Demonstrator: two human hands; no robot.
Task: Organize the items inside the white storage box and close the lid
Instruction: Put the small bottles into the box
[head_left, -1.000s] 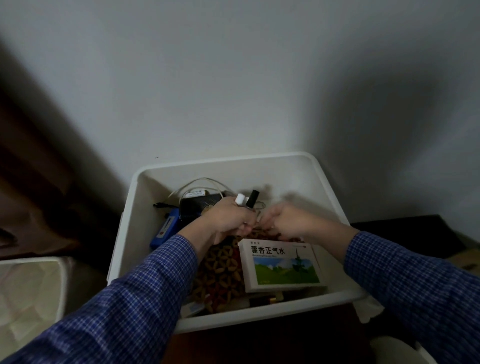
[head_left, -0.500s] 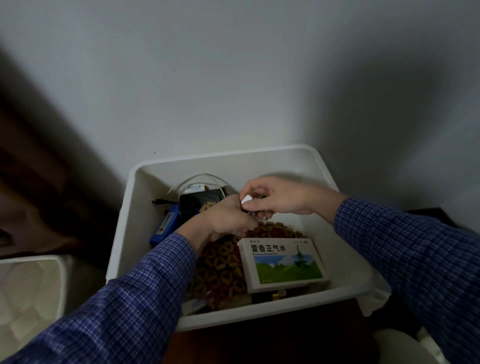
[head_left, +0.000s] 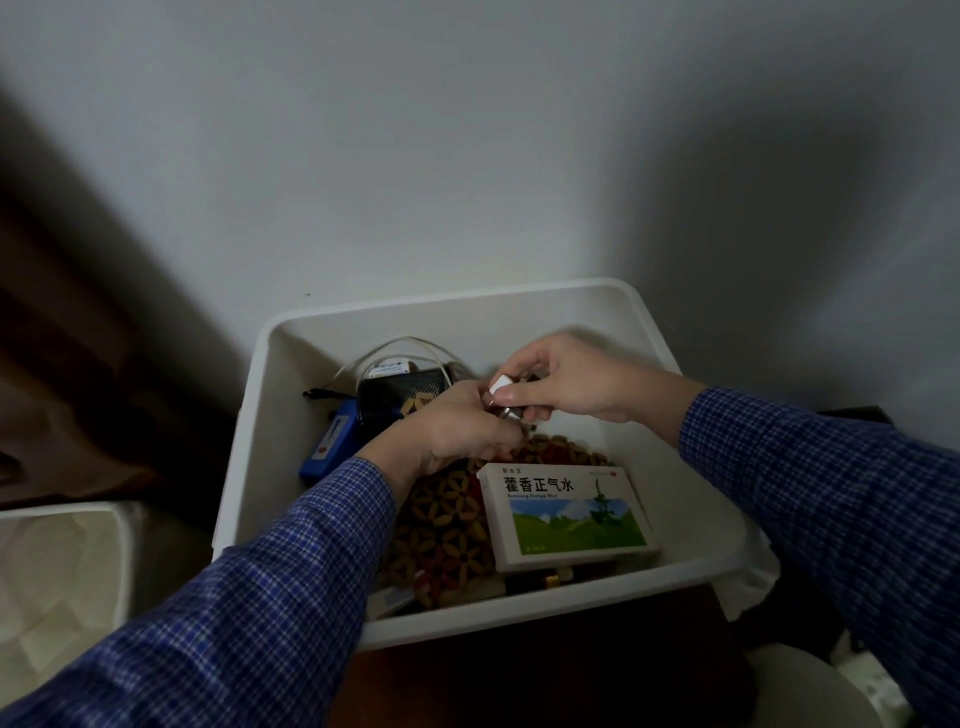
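The white storage box (head_left: 524, 621) stands open against a pale wall, with no lid in sight. Over its middle, my right hand (head_left: 566, 382) pinches a small white and silver object (head_left: 501, 392). My left hand (head_left: 457, 431) is curled just below, touching the same object. In the box lie a medicine carton (head_left: 566, 512) with a green landscape, a brown patterned mat (head_left: 441, 530), a blue flat device (head_left: 330, 441), a black mesh pouch (head_left: 400, 392) and a white cable (head_left: 395, 345).
A quilted white container (head_left: 57, 587) sits low at the left. Dark wood runs down the left side. Pale bits and a dark surface show at the lower right, beyond the box.
My right hand rose from beside the left hand and now grips the small white-tipped object from above. The box sits slightly higher in view.
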